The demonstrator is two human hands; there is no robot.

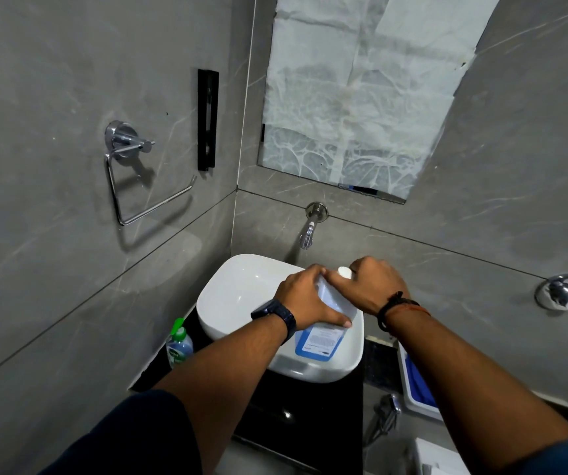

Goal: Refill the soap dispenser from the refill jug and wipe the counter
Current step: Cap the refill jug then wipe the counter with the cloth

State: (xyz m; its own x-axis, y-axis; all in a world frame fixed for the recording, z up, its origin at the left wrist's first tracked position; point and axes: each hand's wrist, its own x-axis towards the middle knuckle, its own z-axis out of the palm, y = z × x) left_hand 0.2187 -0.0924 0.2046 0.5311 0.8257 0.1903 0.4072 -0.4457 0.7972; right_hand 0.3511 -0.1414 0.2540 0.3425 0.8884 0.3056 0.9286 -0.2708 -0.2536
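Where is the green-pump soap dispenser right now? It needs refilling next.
In the head view, the clear soap dispenser with the green pump stands on the black counter left of the white basin, beside the grey wall.

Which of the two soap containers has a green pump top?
The small soap dispenser on the dark counter left of the basin; the refill jug held over the basin has a white cap.

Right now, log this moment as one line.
left hand grips refill jug over sink | right hand at cap | soap dispenser untouched on counter

wall tap (308, 231), white basin (241, 293), towel ring (138, 186), papered mirror (354, 97)
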